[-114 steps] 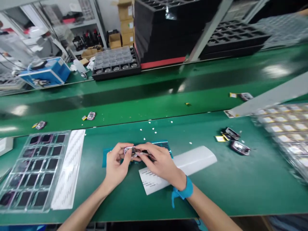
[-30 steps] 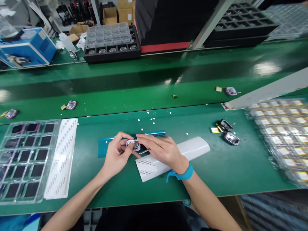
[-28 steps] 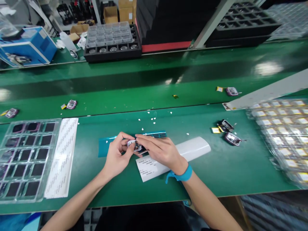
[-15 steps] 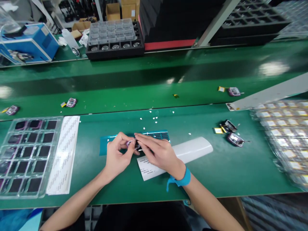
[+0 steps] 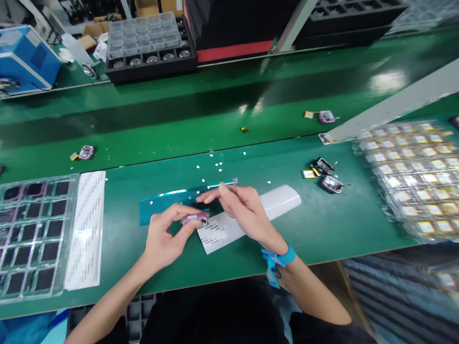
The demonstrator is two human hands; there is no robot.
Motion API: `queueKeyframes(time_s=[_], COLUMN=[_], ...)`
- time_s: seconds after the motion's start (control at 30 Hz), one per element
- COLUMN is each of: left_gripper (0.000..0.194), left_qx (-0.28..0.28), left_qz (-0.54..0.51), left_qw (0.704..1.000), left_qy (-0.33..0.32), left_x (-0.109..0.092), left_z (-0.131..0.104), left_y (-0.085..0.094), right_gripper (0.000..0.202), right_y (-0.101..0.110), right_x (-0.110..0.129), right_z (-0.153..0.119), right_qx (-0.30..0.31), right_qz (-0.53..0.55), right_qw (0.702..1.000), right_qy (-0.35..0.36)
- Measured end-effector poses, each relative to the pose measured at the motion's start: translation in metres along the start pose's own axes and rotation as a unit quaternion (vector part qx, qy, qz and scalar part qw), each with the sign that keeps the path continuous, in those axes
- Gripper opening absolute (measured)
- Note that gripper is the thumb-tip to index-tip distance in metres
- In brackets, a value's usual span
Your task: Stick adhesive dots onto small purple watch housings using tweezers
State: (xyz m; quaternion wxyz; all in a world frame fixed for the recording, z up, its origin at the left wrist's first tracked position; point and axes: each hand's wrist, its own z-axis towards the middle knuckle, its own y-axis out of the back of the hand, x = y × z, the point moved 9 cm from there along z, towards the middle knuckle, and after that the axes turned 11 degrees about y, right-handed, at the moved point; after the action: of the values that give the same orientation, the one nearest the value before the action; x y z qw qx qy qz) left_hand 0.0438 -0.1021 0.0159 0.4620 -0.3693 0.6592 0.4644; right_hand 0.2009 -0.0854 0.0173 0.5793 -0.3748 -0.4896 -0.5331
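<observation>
Lying at the far left of the green workbench [image 5: 322, 239], a clear blister tray [image 5: 32, 239] holds rows of dark square parts, and a white printed strip [image 5: 84, 229] lies along its right edge, touching it. Beyond the tray, on the darker conveyor belt [image 5: 179, 119], a small purple device [image 5: 86, 152] sits with a yellow tab beside it.

Right of the strip, the person's left hand [image 5: 165, 239] pinches a small pink-purple casing [image 5: 194, 219] between thumb and fingertips, holding it just above the workbench at the near edge of a teal film strip [image 5: 168, 203]. The casing is near the printed end of a white curved sheet [image 5: 251, 215], which lies slantwise on the workbench.

Just right of the casing, the right hand [image 5: 240, 212] hovers over the white sheet with its fingers partly spread, apart from the casing. A thin pale sliver shows at its raised fingertips; whether it is pinched there cannot be told. A blue wrist strap [image 5: 281, 260] circles that wrist. Small white scraps [image 5: 211, 167] dot the workbench beyond the hands.

Further right of the sheet, a loose cluster of small devices [image 5: 324, 174] lies on the workbench, and at the far right edge stacked clear trays of yellow-labelled parts [image 5: 405, 172] overhang it.
</observation>
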Motion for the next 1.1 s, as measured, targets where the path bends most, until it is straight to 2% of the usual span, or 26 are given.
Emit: queueKeyframes(time_s=[0.1, 0.17, 0.27, 0.37, 0.57, 0.77, 0.83, 0.9, 1.0, 1.1], left_gripper=[0.010, 0.013, 0.019, 0.024, 0.028, 0.027, 0.027, 0.025, 0.015, 0.011], left_qx=[0.075, 0.107, 0.106, 0.095, 0.125, 0.132, 0.133, 0.123, 0.074, 0.036], left_qz=[0.091, 0.148, 0.220, 0.263, 0.262, 0.252, 0.241, 0.204, 0.101, -0.012], left_qw=[0.990, 0.974, 0.956, 0.943, 0.935, 0.943, 0.947, 0.959, 0.990, 0.996], left_qy=[-0.082, -0.132, -0.162, -0.178, -0.205, -0.173, -0.167, -0.155, -0.058, 0.082], left_x=[-0.003, 0.002, 0.014, 0.015, 0.008, 0.021, 0.022, 0.017, 0.009, 0.012], left_z=[-0.020, -0.031, -0.036, -0.036, -0.038, -0.034, -0.034, -0.033, -0.020, -0.006], left_y=[-0.021, -0.031, -0.034, -0.033, -0.045, -0.045, -0.044, -0.040, -0.027, -0.018], right_gripper=[0.062, 0.065, 0.058, 0.048, 0.036, 0.040, 0.044, 0.043, 0.036, 0.034], right_y=[0.036, 0.050, 0.049, 0.045, 0.039, 0.037, 0.043, 0.051, 0.058, 0.052], right_x=[0.011, 0.006, -0.014, -0.029, -0.031, -0.028, -0.028, -0.029, -0.023, -0.009], right_z=[-0.024, -0.042, -0.064, -0.076, -0.078, -0.075, -0.076, -0.077, -0.078, -0.072], right_qx=[-0.067, -0.074, -0.027, -0.016, -0.012, 0.017, -0.008, -0.061, -0.147, -0.199], right_qz=[-0.115, -0.168, -0.134, -0.099, -0.103, -0.070, -0.041, -0.017, 0.006, 0.043], right_qw=[0.991, 0.983, 0.989, 0.992, 0.993, 0.997, 0.998, 0.996, 0.987, 0.979], right_qy=[0.016, -0.004, -0.054, -0.076, -0.051, -0.037, -0.046, -0.060, -0.060, -0.025])
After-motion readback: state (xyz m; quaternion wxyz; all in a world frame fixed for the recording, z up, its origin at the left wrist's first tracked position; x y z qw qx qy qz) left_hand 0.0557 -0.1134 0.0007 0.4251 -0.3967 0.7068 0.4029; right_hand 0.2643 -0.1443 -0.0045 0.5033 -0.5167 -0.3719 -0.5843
